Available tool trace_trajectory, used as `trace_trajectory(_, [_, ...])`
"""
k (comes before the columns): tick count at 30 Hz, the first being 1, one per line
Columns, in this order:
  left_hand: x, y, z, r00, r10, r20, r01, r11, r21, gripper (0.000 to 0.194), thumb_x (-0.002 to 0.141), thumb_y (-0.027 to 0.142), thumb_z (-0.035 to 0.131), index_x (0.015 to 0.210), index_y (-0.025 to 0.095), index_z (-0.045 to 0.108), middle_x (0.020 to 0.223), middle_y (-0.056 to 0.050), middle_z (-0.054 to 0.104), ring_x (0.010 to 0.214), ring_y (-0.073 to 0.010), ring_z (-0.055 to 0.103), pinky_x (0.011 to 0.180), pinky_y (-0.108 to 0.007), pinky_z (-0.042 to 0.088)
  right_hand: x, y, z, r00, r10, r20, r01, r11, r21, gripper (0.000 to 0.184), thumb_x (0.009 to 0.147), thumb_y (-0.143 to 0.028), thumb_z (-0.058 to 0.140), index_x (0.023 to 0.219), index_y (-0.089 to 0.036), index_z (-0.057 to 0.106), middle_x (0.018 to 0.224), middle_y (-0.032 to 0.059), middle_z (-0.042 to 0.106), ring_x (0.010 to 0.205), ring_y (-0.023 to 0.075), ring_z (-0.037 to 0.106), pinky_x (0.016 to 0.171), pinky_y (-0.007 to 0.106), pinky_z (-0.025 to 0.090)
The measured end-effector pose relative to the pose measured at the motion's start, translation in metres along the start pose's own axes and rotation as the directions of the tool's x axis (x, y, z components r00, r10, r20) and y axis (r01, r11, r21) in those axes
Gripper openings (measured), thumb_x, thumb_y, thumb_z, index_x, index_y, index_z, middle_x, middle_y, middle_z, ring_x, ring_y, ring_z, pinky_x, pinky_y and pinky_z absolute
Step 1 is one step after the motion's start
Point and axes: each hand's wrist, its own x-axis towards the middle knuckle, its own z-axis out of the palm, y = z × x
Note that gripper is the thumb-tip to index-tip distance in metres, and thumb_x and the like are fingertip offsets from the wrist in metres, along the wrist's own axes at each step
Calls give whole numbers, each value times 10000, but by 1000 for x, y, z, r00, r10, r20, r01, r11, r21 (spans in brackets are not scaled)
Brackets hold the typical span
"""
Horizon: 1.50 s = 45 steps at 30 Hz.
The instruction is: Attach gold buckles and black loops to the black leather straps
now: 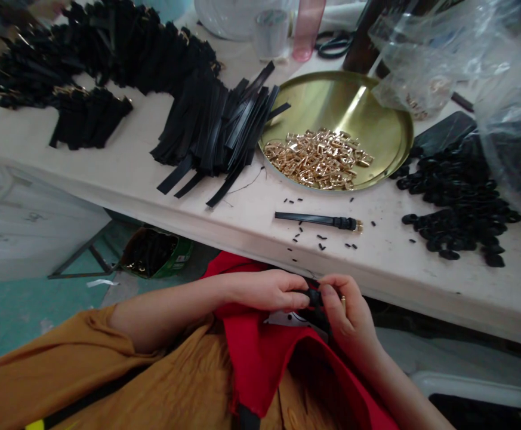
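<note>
Close to my lap, just below the table's front edge, my left hand and my right hand pinch a short black strap between them. A bit of gold metal shows at my right fingers; most of the strap is covered by the hands. On the table above them lies another black strap with a gold buckle, surrounded by several tiny black pieces. Behind it, gold buckles are heaped in a round gold tray.
Loose black straps lie left of the tray, with bundled straps farther back. Small black parts are piled at right beside clear plastic bags. Scissors and a pink container stand behind. A red cloth covers my lap.
</note>
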Motion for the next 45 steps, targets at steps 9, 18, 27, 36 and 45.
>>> trace_trajectory(9, [2,2,0,995,-101,-23,102,994,34,171,809,275,438,743,143,524,591,41,515,482,-62,450,480,-173,342,-1,-1,7,997,-31,-77,25,997,-68,145,849,-262,382,889,-197,505,677,6,594,553,135,548,504,237,429])
trace_trajectory(18, [3,0,-5,995,-97,39,99,993,-63,162,817,274,443,753,142,513,609,37,523,517,-63,457,505,-175,358,0,-1,5,996,-58,-68,52,995,-89,149,851,-263,389,912,-194,506,681,10,595,534,132,538,489,239,425])
trace_trajectory(27, [0,-7,-2,992,-81,95,103,964,-247,225,846,333,430,735,146,487,595,33,532,475,-56,461,505,-189,402,1,-3,-5,982,-129,136,130,991,0,151,853,-234,386,944,-216,505,652,-9,581,545,129,541,512,237,432])
trace_trajectory(36, [0,-10,-4,990,-76,118,115,919,-376,272,842,391,458,748,140,502,605,31,548,464,-45,461,499,-182,378,1,-1,2,998,-8,58,1,993,115,155,850,-250,395,934,-206,516,638,-23,531,499,112,475,460,224,401])
trace_trajectory(45, [2,-18,2,980,-34,195,151,764,-627,379,714,484,603,801,115,586,534,45,503,424,-33,382,426,-171,284,-2,-5,-5,992,-88,93,73,984,161,140,844,-253,404,932,-224,508,647,-17,540,529,118,515,483,231,428])
